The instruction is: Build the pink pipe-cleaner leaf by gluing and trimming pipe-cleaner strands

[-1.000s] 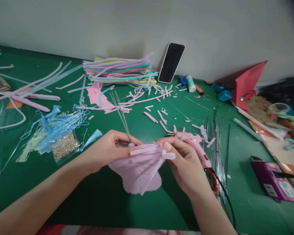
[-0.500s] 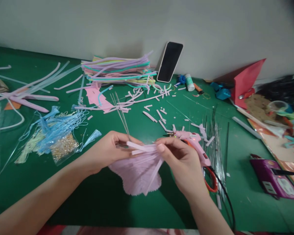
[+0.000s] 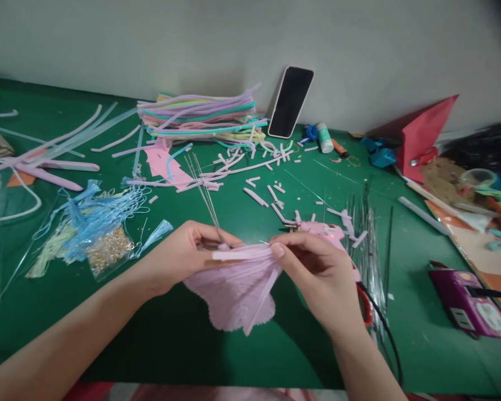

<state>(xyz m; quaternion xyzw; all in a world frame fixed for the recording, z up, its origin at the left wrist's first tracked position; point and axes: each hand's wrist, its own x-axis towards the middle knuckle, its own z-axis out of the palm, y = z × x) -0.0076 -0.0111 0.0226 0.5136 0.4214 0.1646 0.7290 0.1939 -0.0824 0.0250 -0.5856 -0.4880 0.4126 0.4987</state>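
A lavender fuzzy, petal-shaped piece [image 3: 240, 303], with ridges that look like pipe cleaners, hangs fanned out below both hands. My left hand [image 3: 187, 253] is closed around its left gathered part, and thin metal wires [image 3: 204, 195] stick up beside those fingers. A pale lavender strip [image 3: 237, 254] lies across the top of the piece. With thumb and forefinger, my right hand [image 3: 313, 267] pinches the strip at the upper right, where a short wire tip shows. Behind the right hand lies a pink hot glue gun [image 3: 317, 228], partly hidden.
Bundled pastel pipe cleaners [image 3: 200, 117] lie at the back near an upright phone [image 3: 291, 103]. Cut lavender bits dot the green table [image 3: 150, 345]. Blue tassels [image 3: 104, 206] and a bag of gold beads [image 3: 111, 250] sit left; loose wires [image 3: 371, 245] and a purple power box [image 3: 470, 303] sit right.
The pale strip's loose left end has come down and now lies level along the top of the piece. My right hand has shifted slightly right.
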